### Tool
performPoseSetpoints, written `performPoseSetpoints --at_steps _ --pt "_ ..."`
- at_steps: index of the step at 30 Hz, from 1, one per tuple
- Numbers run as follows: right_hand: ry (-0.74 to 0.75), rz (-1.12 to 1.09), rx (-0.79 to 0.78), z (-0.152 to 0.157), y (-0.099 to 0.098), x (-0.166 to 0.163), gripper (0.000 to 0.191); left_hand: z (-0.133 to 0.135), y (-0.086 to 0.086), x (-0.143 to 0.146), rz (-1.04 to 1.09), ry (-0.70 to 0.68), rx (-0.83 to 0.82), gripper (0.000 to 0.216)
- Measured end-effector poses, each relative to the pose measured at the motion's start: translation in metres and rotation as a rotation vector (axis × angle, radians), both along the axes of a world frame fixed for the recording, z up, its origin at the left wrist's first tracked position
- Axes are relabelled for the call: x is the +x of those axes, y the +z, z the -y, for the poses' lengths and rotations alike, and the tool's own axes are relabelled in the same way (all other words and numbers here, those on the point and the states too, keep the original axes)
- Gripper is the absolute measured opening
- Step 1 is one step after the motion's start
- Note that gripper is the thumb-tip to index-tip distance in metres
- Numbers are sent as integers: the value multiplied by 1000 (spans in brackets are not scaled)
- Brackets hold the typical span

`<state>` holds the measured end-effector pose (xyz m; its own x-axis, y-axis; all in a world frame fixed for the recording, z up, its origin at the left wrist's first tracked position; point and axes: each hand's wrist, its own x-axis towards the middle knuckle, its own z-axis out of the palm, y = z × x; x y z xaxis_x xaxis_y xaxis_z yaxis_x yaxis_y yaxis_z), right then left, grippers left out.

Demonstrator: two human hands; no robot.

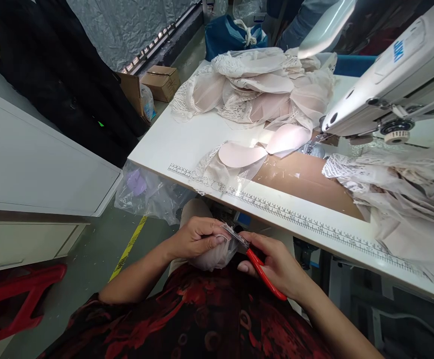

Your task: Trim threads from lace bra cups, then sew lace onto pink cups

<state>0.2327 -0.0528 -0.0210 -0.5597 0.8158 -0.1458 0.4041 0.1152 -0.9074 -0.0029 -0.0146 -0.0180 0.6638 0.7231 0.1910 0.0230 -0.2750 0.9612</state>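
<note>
Over my lap, my left hand (198,237) pinches the edge of a pale sheer fabric piece (214,259), whose folds hang below the fingers. My right hand (273,259) grips red-handled scissors (261,274). Their metal blades point up and left and meet the fabric edge beside my left fingertips. Whether the blades are apart or together I cannot tell. On the table above lie pale pink bra cups (242,154) with lace around them, near the needle area of the sewing machine (381,75).
A heap of lace cups (254,85) covers the table's back. More lace fabric (415,199) lies at the right. A printed ruler (277,212) runs along the front edge. Below left hangs a clear plastic bag (149,192); a red stool (18,299) stands on the floor.
</note>
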Motion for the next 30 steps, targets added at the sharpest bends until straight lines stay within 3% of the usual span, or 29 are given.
performPoseSetpoints --at_steps 13,21,24,26,27,30 --pt "-17 48 15 4 -10 7 17 -1 1 4 -24 -17 48 19" --pt "-161 -37 -2 13 -27 14 23 3 1 13 -46 34 81 20" --pt "-219 -90 -44 20 -34 23 27 12 3 18 -88 95 -144 30" --pt "-255 -132 -78 27 -39 31 30 18 4 17 -100 8 -402 54" --pt "-270 -151 -99 32 -42 35 32 19 4 16 -116 -135 -528 65" --pt "-363 -210 -169 44 -53 45 35 13 2 13 -105 -521 -776 64"
